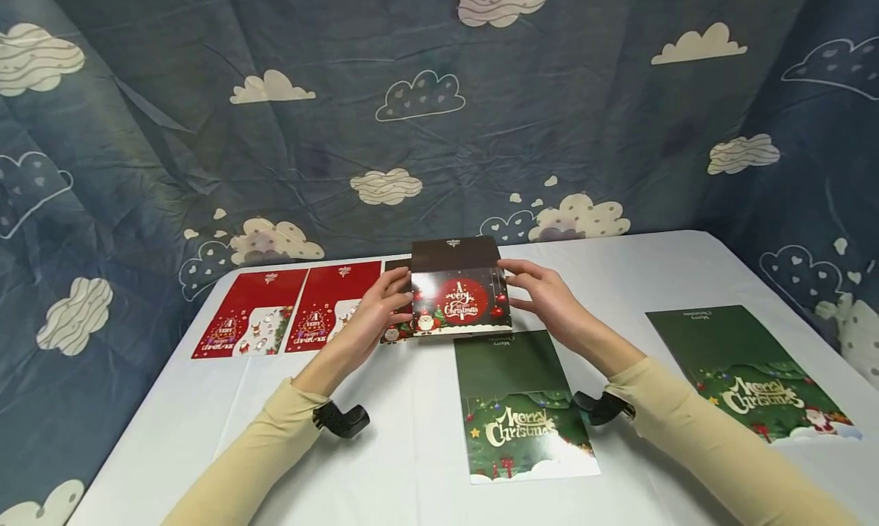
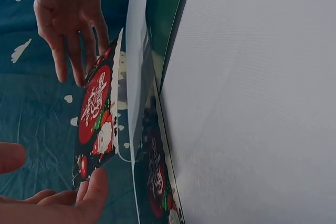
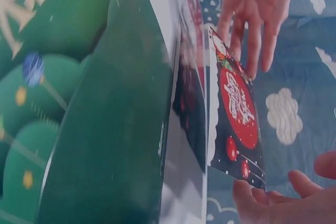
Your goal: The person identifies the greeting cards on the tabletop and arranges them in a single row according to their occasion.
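Observation:
An unfolded black Christmas card (image 1: 460,293) with a red circle and white lettering is held between my two hands, tilted up off the table. Fingertips of my left hand (image 1: 374,308) touch its left edge. The right hand (image 1: 545,289) has its fingertips at the opposite edge. Both wrist views show fairly straight fingers along the card (image 2: 97,108), with the left thumb (image 2: 10,157) and right thumb (image 3: 326,164) away from it. Behind and below it, another black card (image 1: 397,333) lies mostly hidden.
Two red Christmas cards (image 1: 254,312) lie side by side at the back left. One green card (image 1: 515,411) lies at the front middle, another green card (image 1: 748,381) at the right. All rest on a white-covered table (image 1: 412,450) before a cloud-patterned cloth (image 1: 330,152).

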Available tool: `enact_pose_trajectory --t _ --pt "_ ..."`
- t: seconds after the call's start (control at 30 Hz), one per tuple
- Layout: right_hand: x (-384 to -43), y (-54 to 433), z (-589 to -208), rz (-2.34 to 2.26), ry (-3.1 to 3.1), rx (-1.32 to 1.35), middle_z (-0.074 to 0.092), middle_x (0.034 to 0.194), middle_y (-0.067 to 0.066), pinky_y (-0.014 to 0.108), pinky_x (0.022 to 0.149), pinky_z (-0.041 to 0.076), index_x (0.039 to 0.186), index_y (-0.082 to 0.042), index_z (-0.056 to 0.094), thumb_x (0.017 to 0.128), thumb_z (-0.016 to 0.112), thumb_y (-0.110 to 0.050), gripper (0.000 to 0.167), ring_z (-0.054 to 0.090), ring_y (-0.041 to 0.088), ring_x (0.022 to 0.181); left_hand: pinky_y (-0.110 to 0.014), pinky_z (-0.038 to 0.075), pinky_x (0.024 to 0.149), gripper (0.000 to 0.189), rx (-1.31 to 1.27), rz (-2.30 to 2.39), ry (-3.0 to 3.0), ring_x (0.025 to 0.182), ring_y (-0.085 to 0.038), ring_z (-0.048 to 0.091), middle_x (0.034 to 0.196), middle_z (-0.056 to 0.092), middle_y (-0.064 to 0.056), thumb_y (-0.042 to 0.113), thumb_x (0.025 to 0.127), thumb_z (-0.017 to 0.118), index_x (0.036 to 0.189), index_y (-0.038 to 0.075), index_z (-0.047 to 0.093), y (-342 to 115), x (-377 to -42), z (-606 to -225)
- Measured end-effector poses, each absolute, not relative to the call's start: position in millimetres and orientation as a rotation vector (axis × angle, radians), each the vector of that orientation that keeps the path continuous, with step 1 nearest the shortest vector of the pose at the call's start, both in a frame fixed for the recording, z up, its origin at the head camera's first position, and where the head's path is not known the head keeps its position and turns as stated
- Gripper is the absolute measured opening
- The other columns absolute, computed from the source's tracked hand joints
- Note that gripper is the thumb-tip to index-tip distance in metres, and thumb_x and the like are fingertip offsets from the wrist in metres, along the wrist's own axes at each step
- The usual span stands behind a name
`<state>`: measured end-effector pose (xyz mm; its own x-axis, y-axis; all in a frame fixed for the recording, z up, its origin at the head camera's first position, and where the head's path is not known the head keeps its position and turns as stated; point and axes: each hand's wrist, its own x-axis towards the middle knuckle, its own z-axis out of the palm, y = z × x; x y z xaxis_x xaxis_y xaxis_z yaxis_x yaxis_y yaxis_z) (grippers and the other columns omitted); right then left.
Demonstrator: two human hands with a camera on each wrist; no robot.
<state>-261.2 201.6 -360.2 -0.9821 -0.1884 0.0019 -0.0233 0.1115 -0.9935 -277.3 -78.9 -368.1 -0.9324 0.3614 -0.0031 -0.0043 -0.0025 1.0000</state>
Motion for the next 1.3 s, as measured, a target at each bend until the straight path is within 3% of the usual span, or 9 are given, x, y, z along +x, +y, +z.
enact_pose_trajectory --t 0.47,0.77,0.97,1.3 --pt "-274 238 -367 -2.059 2.17 -0.129 0.024 0.157 0.019 0.054 0.109 0.033 0.151 0.004 0.029 0.103 0.034 -0.011 0.05 0.03 0.038 0.138 -0.053 0.042 0.102 0.057 0.394 2.032 1.96 0.141 -0.032 0.031 0.158 0.026 -0.016 0.006 0.098 0.047 0.151 0.001 0.027 -44 -295 -378" --pt "-285 262 -374 -2.004 2.169 -0.115 0.023 0.158 0.02 0.052 0.109 0.034 0.152 0.005 0.025 0.105 0.032 -0.014 0.051 0.028 0.037 0.141 -0.051 0.045 0.1 0.055 0.361 2.052 1.887 0.137 -0.034 0.037 0.158 0.027 -0.017 -0.001 0.097 0.044 0.15 -0.001 0.029 -22 -309 -386" --pt "-293 274 -376 -1.915 2.153 -0.09 0.025 0.155 0.026 0.044 0.102 0.044 0.149 0.01 0.025 0.104 0.034 -0.014 0.052 0.031 0.04 0.139 -0.047 0.049 0.096 0.052 0.322 2.051 1.905 0.127 -0.036 0.047 0.154 0.031 -0.023 -0.007 0.096 0.041 0.147 -0.004 0.035 -12 -311 -396" --pt "-304 290 -383 -1.815 2.165 -0.023 0.027 0.154 0.028 0.037 0.096 0.05 0.15 0.01 0.024 0.105 0.036 -0.016 0.053 0.035 0.041 0.137 -0.046 0.048 0.098 0.049 0.308 2.038 1.908 0.125 -0.043 0.047 0.145 0.039 -0.032 -0.006 0.095 0.041 0.144 -0.008 0.035 0 -310 -405"
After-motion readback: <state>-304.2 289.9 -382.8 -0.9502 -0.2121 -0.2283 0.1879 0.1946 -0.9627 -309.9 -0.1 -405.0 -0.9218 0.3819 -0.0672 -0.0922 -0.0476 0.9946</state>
